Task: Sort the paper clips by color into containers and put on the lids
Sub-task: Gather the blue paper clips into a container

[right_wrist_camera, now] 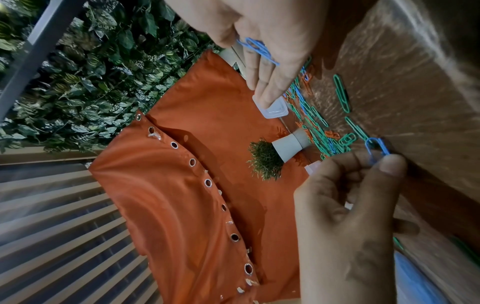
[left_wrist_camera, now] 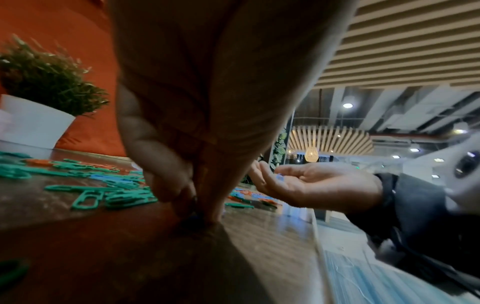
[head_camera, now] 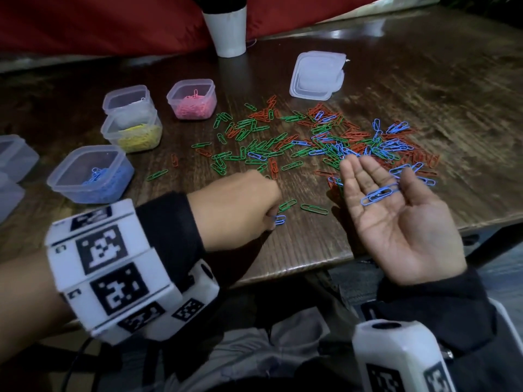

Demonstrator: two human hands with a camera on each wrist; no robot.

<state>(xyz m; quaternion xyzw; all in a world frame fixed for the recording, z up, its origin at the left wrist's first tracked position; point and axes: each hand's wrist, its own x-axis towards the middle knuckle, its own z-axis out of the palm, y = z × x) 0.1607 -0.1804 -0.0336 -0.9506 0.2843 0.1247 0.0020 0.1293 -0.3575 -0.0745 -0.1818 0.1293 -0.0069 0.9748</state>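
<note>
Green, red and blue paper clips point(head_camera: 325, 142) lie scattered across the wooden table point(head_camera: 311, 244). My left hand point(head_camera: 272, 219) pinches a single blue clip point(head_camera: 280, 220) at the table's surface near the front edge; the same blue clip point(right_wrist_camera: 376, 151) shows between thumb and finger in the right wrist view. My right hand point(head_camera: 379, 179) hovers palm up and flat to its right, with two or three blue clips point(head_camera: 379, 194) lying loose on the palm. The blue-clip container point(head_camera: 90, 174) stands open at the left.
More open tubs stand at the left: yellow clips point(head_camera: 131, 134), pink clips point(head_camera: 192, 99), one behind the yellow point(head_camera: 128, 99), others at the far left edge point(head_camera: 14, 159). A stack of lids point(head_camera: 317, 75) and a white plant pot point(head_camera: 226, 32) stand at the back.
</note>
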